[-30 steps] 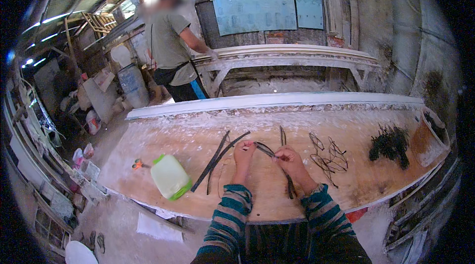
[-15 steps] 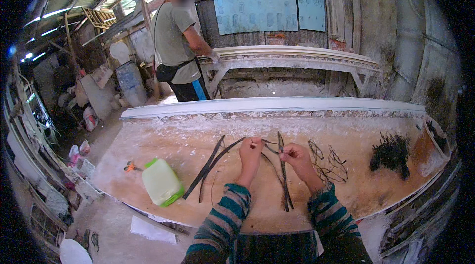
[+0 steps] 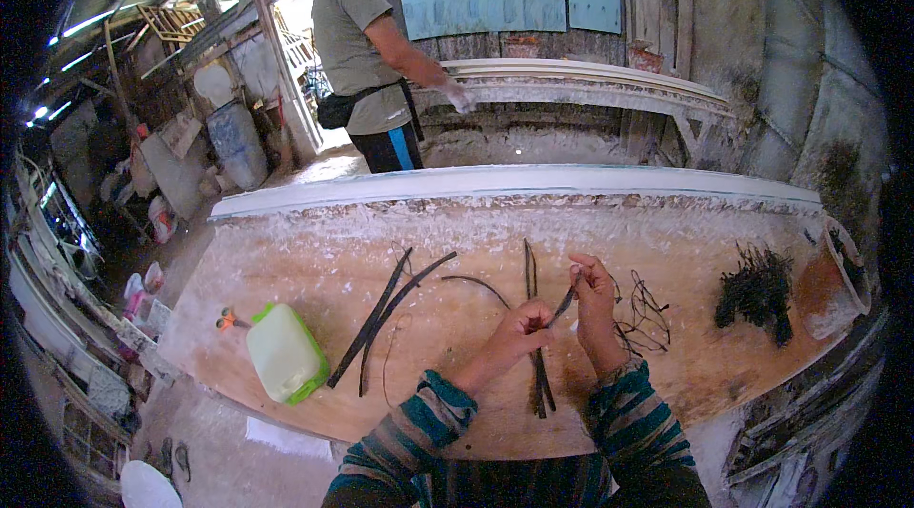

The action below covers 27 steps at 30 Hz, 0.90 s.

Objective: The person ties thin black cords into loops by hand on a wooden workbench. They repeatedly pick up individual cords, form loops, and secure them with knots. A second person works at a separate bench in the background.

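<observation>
Between my two hands runs a short black strip (image 3: 564, 304), dark and flexible like rubber. One end is pinched in the closed fingers of my left hand (image 3: 514, 340); my right hand (image 3: 597, 310) grips it higher up, fingers bent round it. Under and beside my left hand, long black strips (image 3: 530, 279) lie on the wooden table (image 3: 457, 394). Farther left rest more strips (image 3: 386, 318), and a thin curved strip (image 3: 481, 283) lies between the groups. Just right of my right hand spreads a loose tangle of thin black cord (image 3: 645, 316).
A green-and-white plastic box (image 3: 285, 356) and orange-handled scissors (image 3: 227, 319) lie at the left. At the right are a black stringy heap (image 3: 757, 297) and a tipped bucket (image 3: 830, 287). A white board (image 3: 514, 182) edges the table's far side. Another person (image 3: 367, 51) stands beyond, beside a bench (image 3: 590, 89).
My hands have moved nearer together, the left one rightward and down, and now hold the strip between them. The other person has shifted right, arm reaching over the bench. The view has tilted down slightly.
</observation>
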{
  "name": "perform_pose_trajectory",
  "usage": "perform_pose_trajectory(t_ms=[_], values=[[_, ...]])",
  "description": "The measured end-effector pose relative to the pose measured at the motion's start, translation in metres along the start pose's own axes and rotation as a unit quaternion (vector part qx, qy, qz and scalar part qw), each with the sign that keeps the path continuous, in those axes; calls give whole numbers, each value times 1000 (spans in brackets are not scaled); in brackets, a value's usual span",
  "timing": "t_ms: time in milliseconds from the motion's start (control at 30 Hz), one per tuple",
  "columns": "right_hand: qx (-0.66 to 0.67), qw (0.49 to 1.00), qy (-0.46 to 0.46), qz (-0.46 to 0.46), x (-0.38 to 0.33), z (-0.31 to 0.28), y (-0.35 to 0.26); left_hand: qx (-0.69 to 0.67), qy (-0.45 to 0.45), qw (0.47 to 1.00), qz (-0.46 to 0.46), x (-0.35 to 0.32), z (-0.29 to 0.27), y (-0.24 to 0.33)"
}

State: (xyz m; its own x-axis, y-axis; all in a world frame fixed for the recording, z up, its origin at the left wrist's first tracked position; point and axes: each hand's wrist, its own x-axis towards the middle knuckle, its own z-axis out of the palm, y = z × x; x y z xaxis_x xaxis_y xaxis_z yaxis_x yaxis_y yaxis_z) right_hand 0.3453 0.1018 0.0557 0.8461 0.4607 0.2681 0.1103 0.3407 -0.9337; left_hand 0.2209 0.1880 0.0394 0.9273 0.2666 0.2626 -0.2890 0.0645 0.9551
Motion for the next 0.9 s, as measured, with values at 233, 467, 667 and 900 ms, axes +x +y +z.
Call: perform_pose_trajectory(t_ms=[233,467,667,900], values=[[-107,985,-68,-120,7,-12,16,182,221,952,105,12,-35,19],[-144,948,-266,-93,-52,26,-8,64,359,930,52,13,-63,30],[-95,917,-371,-110,-55,30,-17,96,320,940,68,14,-68,13],[-174,931,-320,-20,-41,16,-20,116,264,955,68,16,-68,2]])
